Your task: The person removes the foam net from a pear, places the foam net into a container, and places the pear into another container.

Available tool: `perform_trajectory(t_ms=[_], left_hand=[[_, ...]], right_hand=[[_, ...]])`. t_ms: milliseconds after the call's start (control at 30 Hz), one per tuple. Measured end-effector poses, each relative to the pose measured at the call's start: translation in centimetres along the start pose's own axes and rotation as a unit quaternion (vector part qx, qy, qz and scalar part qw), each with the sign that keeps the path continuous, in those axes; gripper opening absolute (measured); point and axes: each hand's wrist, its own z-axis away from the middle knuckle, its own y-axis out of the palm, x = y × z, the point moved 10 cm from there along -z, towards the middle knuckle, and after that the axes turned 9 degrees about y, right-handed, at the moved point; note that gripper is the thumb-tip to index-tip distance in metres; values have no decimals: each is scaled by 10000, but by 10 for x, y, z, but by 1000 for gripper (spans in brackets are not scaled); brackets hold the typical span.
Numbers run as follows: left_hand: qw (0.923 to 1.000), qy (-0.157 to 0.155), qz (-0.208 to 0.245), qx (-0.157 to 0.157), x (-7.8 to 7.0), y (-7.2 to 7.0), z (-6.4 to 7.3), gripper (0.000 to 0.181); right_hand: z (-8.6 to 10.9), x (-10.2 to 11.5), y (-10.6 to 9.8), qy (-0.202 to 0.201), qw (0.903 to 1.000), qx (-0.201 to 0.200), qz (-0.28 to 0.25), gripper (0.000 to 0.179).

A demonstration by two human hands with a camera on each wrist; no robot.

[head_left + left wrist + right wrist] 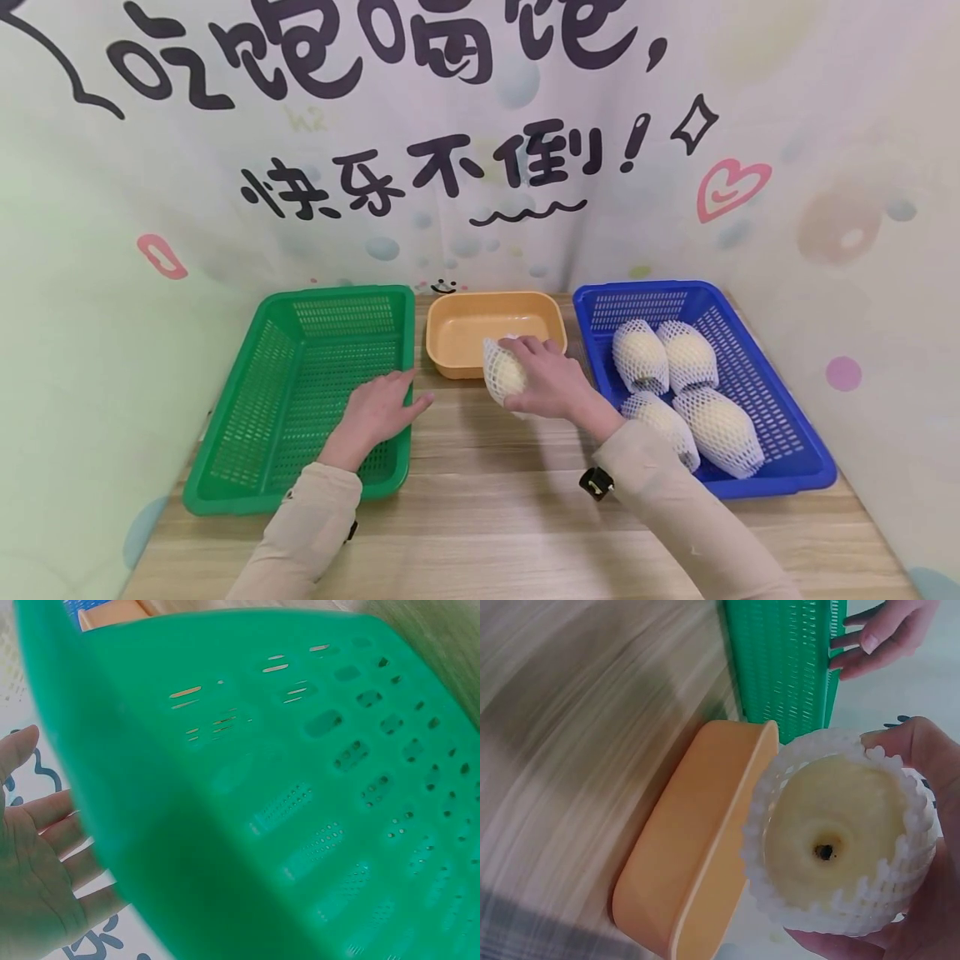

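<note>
My right hand (553, 385) grips a pale yellow pear (501, 375) in a white foam net sleeve, thumb and fingers curled round it. The pear is held over the near rim of a small orange tub (468, 329). In the right wrist view, the dark-spotted end of the fruit shows through the sleeve's opening. My left hand (378, 407) reaches over the right rim of a green slotted basket (236, 505), fingers relaxed and spread, nothing in them. The left wrist view has that basket's wall close in front, covering part of the fingertips.
To the right, a blue basket (806, 482) contains several netted pears (641, 357), partly behind my right forearm. All three containers stand on a wood-grain table (480, 533). A printed cloth (487, 250) with large dark writing hangs behind them.
</note>
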Motion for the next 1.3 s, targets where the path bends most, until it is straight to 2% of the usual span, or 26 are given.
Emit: perform_trajectory(t_ms=[300, 567, 1100, 1300], left_hand=[[10000, 0, -60, -12, -1, 0, 0, 59], [9999, 31, -112, -73, 0, -1, -1, 57], [9998, 34, -168, -42, 0, -1, 0, 58], [9999, 32, -156, -52, -1, 0, -1, 57]], right_hand=[[3, 5, 22, -140, 9998, 38, 145, 76], [1, 6, 47, -146, 9982, 166, 564, 81], [2, 1, 77, -159, 9980, 465, 387, 81], [1, 1, 88, -144, 9978, 643, 94, 81]])
